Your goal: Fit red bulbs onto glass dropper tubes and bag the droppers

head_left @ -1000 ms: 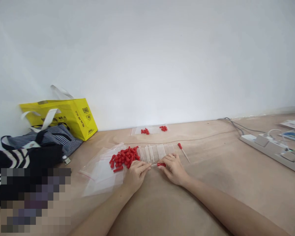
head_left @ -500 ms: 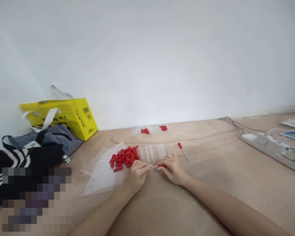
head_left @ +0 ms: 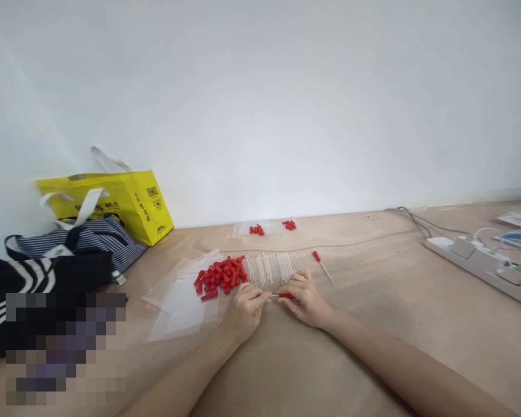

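Between finger and thumb, my left hand (head_left: 245, 307) pinches a thin clear dropper tube (head_left: 275, 296). Its right end meets a red rubber bulb (head_left: 286, 296), which my right hand (head_left: 304, 300) grips. How deep the tube sits in the bulb I cannot tell. Beyond my hands a row of clear tubes (head_left: 273, 269) lies side by side. A heap of red rubber bulbs (head_left: 220, 275) touches the row's left end. To the right lies one dropper (head_left: 323, 267) with its red bulb on.
Clear zip bags (head_left: 180, 315) lie under and left of the heap. Farther back, another bag (head_left: 271, 229) has red bulbs on it or in it. A yellow bag (head_left: 151, 202) and dark cloth items (head_left: 82, 266) stand left. A power strip (head_left: 481, 266) with cables lies right.
My two hands have drawn slightly closer, the left shifting a little to the right. Less of the tube shows between them. The other things lie as before.
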Demonstrator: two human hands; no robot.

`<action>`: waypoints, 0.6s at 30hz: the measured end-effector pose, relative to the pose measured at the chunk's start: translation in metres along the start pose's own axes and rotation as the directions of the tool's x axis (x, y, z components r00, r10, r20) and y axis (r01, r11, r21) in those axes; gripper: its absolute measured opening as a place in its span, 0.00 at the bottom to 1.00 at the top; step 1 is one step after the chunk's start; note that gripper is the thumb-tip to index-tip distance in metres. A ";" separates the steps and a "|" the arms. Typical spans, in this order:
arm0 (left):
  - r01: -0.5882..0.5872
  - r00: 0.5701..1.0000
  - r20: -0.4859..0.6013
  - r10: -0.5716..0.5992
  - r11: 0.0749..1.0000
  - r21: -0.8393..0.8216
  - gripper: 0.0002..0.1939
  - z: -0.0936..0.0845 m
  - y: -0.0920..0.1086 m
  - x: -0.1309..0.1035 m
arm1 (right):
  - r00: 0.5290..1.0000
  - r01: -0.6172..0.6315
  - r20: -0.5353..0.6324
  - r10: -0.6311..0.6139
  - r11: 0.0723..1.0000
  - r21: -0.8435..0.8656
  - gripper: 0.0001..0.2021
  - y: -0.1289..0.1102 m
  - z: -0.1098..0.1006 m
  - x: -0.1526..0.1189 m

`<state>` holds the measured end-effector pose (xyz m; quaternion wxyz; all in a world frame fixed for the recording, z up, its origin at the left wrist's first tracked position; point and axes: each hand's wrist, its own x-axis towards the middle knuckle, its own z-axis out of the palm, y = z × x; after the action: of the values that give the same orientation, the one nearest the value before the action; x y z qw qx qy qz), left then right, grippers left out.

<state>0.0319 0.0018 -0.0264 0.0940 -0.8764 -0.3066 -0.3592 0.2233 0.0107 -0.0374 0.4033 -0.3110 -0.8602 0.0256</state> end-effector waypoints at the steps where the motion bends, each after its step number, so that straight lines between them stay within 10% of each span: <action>1: 0.002 1.000 -0.005 -0.002 1.000 0.005 0.13 0.000 0.001 0.000 | 1.000 0.009 0.002 -0.009 1.000 -0.008 0.05 0.000 0.000 0.000; 18: -0.074 0.996 -0.026 0.081 0.979 0.192 0.11 -0.004 -0.005 0.004 | 1.000 -0.004 0.013 0.006 0.989 -0.150 0.08 -0.004 -0.009 0.002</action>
<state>0.0285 0.0060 -0.0207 0.1969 -0.8685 -0.3036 -0.3389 0.2266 0.0067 -0.0292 0.3728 -0.3424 -0.8617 -0.0357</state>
